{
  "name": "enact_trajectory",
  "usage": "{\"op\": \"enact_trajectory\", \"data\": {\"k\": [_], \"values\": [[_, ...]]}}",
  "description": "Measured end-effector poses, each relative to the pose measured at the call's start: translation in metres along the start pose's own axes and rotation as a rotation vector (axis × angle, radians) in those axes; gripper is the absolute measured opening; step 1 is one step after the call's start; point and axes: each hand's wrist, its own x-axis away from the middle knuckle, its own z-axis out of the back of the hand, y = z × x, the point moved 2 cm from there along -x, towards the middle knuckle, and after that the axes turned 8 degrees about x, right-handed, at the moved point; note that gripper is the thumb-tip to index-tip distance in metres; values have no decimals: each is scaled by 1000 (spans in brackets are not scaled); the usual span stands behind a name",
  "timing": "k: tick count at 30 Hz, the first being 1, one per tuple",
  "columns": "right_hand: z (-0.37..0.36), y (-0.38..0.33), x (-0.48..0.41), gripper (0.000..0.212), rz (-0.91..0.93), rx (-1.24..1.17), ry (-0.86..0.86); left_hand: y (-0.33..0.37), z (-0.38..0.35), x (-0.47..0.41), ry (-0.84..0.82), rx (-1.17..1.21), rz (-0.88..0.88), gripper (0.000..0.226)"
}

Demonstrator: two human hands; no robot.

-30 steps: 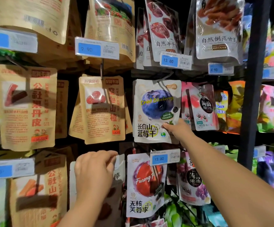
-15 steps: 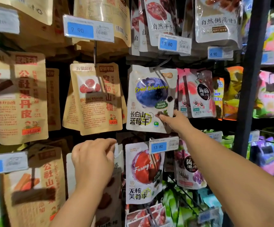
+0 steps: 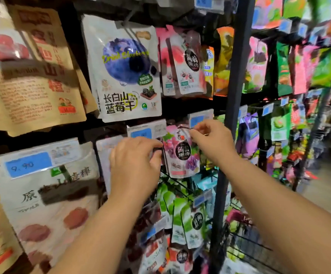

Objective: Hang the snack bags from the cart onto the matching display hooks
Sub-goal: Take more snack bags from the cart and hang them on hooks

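Snack bag (image 3: 182, 155), glossy purple, pinched by left hand (image 3: 135, 165) and right hand (image 3: 213, 140).

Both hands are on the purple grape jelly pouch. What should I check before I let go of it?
1. Right hand pinches the top edge of the purple grape jelly pouch: ok.
2. Left hand pinches the pouch's left edge to steady it: ok.
3. Hang hole threaded onto the display hook: cannot tell; the right fingers hide it.
4. Label faces out: ok, though the pouch is slightly tilted.
5. Pouches behind it are the same product: cannot tell; they are hidden.
6. Blue price tag up and to the left is uncovered: ok.
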Motion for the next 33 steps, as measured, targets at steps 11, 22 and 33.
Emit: {"op": "enact_trajectory", "data": {"k": [11, 22, 33], "values": [[62, 205, 123, 20, -547, 385, -202, 50, -192, 86, -636, 212, -66, 18], [101, 335, 279, 18, -980, 571, -499, 82, -304, 253, -1265, 180, -85, 28], [86, 415, 354, 39, -1155, 585, -887, 82, -352, 334, -1597, 59, 57, 29]]}}
